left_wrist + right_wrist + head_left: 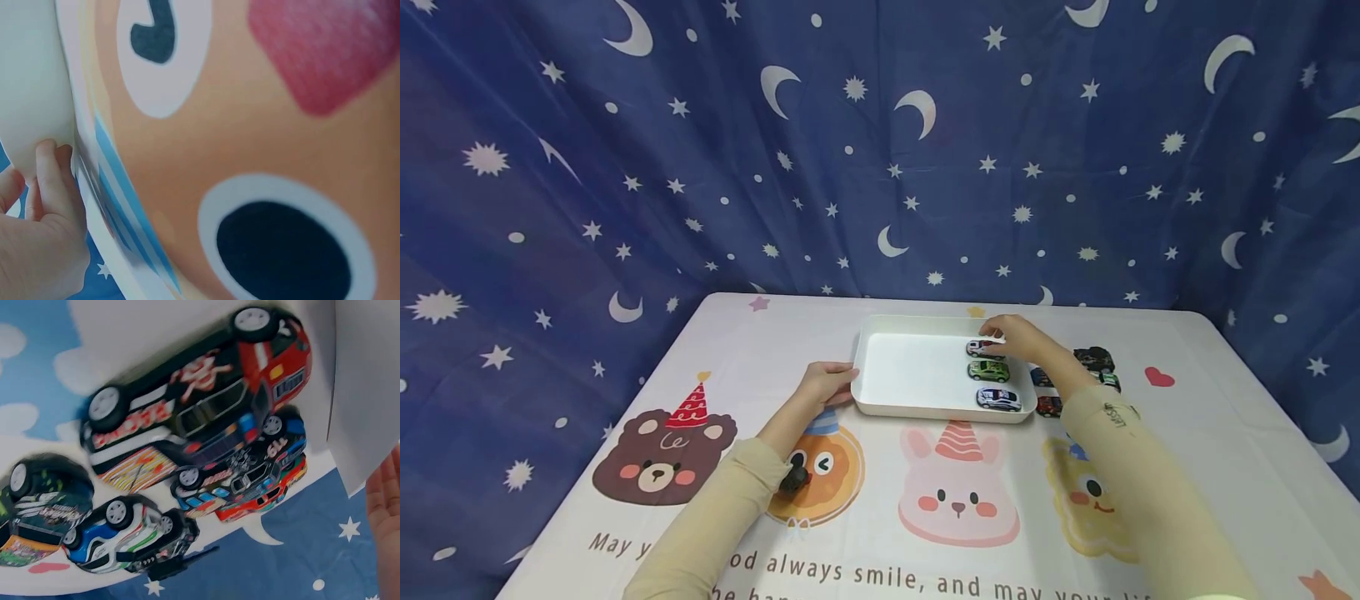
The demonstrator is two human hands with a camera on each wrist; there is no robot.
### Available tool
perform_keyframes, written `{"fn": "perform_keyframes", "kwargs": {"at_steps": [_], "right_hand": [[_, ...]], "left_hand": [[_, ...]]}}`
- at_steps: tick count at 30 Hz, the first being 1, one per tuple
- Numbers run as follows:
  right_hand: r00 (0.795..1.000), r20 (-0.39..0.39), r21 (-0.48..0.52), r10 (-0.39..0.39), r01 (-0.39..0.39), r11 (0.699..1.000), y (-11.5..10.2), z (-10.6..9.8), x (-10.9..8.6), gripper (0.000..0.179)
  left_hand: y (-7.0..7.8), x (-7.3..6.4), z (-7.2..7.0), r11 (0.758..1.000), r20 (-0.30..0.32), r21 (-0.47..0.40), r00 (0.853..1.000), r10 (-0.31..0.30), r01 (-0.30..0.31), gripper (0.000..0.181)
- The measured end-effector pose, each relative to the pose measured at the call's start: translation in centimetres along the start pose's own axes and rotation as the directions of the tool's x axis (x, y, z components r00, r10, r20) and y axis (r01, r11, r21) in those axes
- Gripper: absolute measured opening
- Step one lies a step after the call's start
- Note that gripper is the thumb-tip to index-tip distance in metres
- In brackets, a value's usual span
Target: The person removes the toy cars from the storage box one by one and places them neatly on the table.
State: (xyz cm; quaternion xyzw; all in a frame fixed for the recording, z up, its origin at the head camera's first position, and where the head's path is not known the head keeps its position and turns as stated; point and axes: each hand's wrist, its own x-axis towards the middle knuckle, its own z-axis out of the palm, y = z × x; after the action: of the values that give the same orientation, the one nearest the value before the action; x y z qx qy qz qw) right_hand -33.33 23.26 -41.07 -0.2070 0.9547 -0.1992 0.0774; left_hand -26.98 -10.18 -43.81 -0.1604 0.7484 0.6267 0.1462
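Fingers on both hands are busy here. The left hand [827,384] has fingers and thumb clamped on the left wall of the white tray [940,412], so that end looks well steadied. The right hand [1019,338] is over the tray's far right corner, fingers curled down onto a red-and-white car [975,349], pinching it as far as I can tell. The right wrist view doesn't show the fingertips, so can't tell if the car is fully down yet.

Progress-wise, my read is that loading is only partway. Inside the tray, along its right end, there's that car, then a green car [988,371] just nearer, then a white-and-blue car [998,399] by the near wall. Rest of the tray floor is bare.

Left to do, I'd guess, is the bunch outside, just past the tray's right wall: black-and-red car [206,394], blue car [259,475], red-and-orange car [247,510], white-blue-and-green car [112,537], black tank-like vehicle [165,551], dark truck [47,500]. So three in and six out, though the forearm may hide more.
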Motion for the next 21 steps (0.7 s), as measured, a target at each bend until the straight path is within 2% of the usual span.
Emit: {"fn": "perform_keyframes", "kwargs": {"at_steps": [9,15,21], "right_hand": [[0.999,0.015,-0.03,0.039,-0.039,0.999,-0.3,0.6,0.5,0.036],[0.997,0.022,-0.085,0.067,-0.065,0.994,-0.3,1.0,0.7,0.036],[0.999,0.021,-0.124,0.041,-0.038,0.992,-0.4,1.2,0.7,0.027]], "left_hand": [[0.1,0.2,-0.1,1.0,0.005,0.001,1.0,-0.009,0.009,0.037],[0.1,0.1,0.0,1.0,0.012,-0.003,1.0,-0.011,0.011,0.037],[0.1,0.2,-0.1,1.0,0.017,-0.011,1.0,-0.008,0.009,0.038]]}}
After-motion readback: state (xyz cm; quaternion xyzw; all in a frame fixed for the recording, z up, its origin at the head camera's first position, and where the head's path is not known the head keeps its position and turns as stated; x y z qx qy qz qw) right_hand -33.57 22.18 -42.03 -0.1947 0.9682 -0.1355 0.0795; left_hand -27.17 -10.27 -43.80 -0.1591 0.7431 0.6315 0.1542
